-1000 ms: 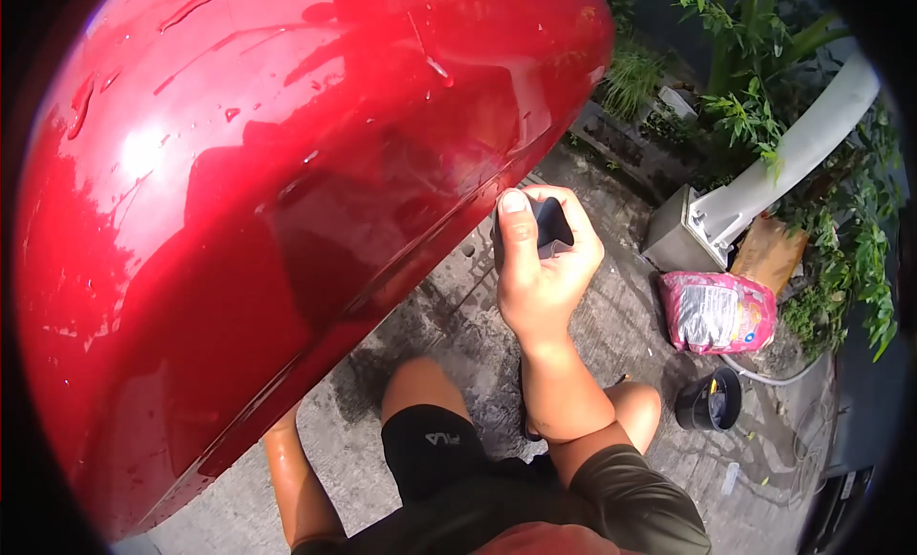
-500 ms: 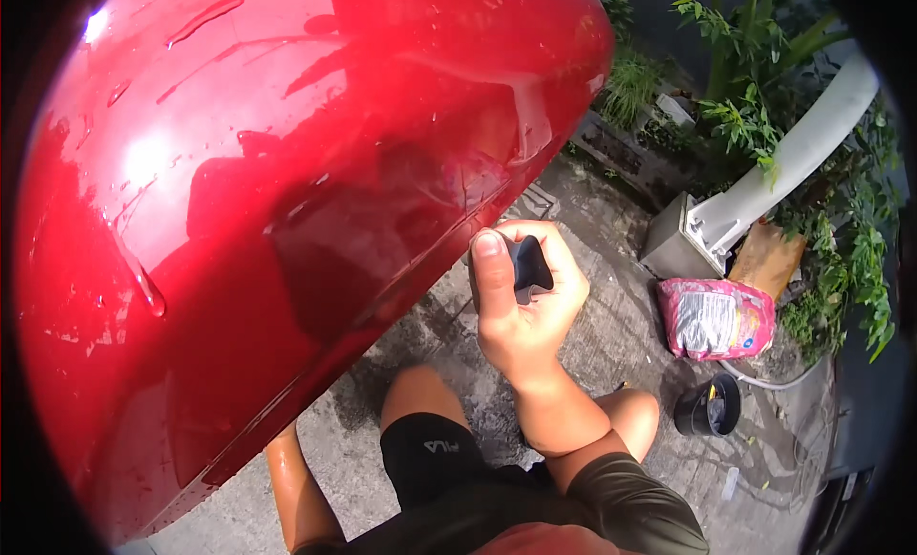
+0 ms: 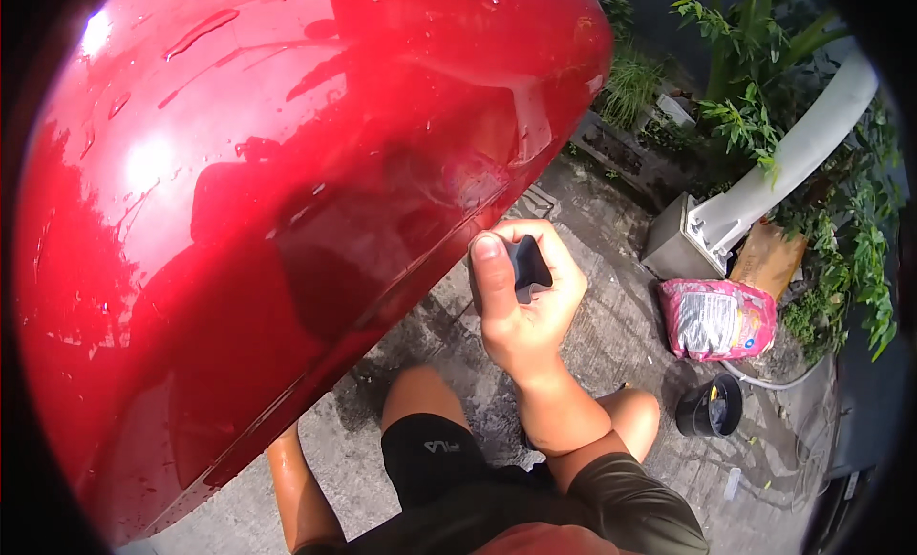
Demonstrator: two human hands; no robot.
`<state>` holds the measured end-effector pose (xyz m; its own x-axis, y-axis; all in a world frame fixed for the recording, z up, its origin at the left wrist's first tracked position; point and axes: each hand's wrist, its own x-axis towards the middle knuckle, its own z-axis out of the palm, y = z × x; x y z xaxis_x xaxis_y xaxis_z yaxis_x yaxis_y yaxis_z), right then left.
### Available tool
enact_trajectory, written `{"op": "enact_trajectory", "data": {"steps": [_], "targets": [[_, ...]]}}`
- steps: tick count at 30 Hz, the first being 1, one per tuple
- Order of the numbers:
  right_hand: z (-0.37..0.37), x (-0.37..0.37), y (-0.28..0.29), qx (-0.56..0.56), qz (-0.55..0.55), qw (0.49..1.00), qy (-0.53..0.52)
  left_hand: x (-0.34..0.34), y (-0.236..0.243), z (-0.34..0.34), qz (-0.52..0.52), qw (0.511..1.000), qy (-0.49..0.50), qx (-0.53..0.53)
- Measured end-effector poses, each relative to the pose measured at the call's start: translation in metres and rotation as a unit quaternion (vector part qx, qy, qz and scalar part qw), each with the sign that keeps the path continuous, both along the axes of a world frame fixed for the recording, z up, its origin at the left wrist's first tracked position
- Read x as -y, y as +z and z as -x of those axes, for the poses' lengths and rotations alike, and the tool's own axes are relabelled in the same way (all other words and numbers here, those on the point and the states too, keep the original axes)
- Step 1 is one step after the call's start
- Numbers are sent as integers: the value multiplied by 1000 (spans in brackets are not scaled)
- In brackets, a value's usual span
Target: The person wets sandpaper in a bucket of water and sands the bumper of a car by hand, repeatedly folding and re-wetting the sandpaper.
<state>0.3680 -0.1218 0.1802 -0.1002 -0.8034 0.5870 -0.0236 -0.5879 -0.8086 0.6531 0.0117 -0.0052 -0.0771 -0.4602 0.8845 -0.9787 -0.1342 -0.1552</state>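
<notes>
Right hand (image 3: 531,318) clamped round a curled black sheet (image 3: 527,264), near the lower edge of a glossy red panel (image 3: 315,221); left hand hidden behind the panel, its grip impossible to tell.

The panel (image 3: 162,335) is glossy bright red, washed to pink and white where light glares, deepening to maroon in the dark reflections and mottled leaf-like at left. The sheet (image 3: 530,268) is blackish with a bluish-grey tint. The shorts (image 3: 425,483) are black with a small pale mark; the sleeve (image 3: 635,502) is dark olive. The ground (image 3: 621,302) is grey, blotched darker in patches. The bag (image 3: 676,313) is pink with a silvery-white block, the pot (image 3: 690,414) black, the cardboard (image 3: 764,259) tan, the post (image 3: 804,139) pale grey, the leaves (image 3: 750,125) green.
</notes>
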Motion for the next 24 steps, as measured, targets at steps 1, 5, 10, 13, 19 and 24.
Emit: {"op": "enact_trajectory", "data": {"steps": [1,5,10,13,19,24], "targets": [[0,-9,-1,-63,43,996,41,-1,5,2,-14,999,17,43],[21,8,-14,-20,133,990,-36,-3,-4,2,-12,995,57,80],[22,26,-37,-170,142,974,-52,1,-8,-3,31,998,0,46],[8,22,-46,-166,138,975,-48,-1,-13,-9,6,989,58,132],[-3,-13,-48,-232,280,929,72,5,8,5,17,990,58,131],[8,-23,-30,-30,137,987,76,0,4,1,20,997,26,68]]}}
